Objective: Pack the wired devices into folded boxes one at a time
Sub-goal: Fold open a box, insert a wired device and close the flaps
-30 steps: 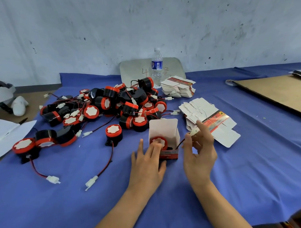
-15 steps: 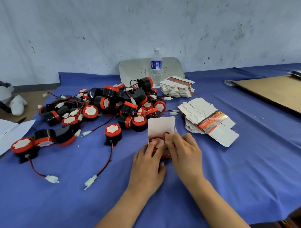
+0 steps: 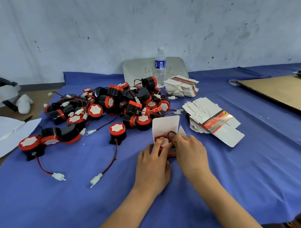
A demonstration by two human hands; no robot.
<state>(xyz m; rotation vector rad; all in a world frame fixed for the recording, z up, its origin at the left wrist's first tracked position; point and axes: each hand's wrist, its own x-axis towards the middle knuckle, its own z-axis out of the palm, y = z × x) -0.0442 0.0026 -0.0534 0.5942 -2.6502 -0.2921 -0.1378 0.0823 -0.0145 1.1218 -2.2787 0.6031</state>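
A small open box (image 3: 165, 125) stands on the blue cloth (image 3: 81, 193) with its white lid flap up. Inside sits a red and black wired device (image 3: 161, 140). Its red wire (image 3: 171, 134) loops up at the box's right side. My left hand (image 3: 153, 163) grips the box's near side, fingertips at the device. My right hand (image 3: 190, 153) pinches the wire at the box's opening. The wire's connector is hidden. A pile of the same devices (image 3: 112, 105) lies behind.
Flat unfolded boxes (image 3: 213, 118) lie right of the open box, with another stack (image 3: 181, 87) behind. A water bottle (image 3: 160, 67) stands at the back. One loose device (image 3: 117, 132) with a trailing wire sits left. A cardboard sheet (image 3: 278, 92) lies far right, white paper (image 3: 10, 132) far left.
My right hand, which held the white connector up beside the box, has come in to the box opening and tucked the wire down. My left hand has stayed on the box.
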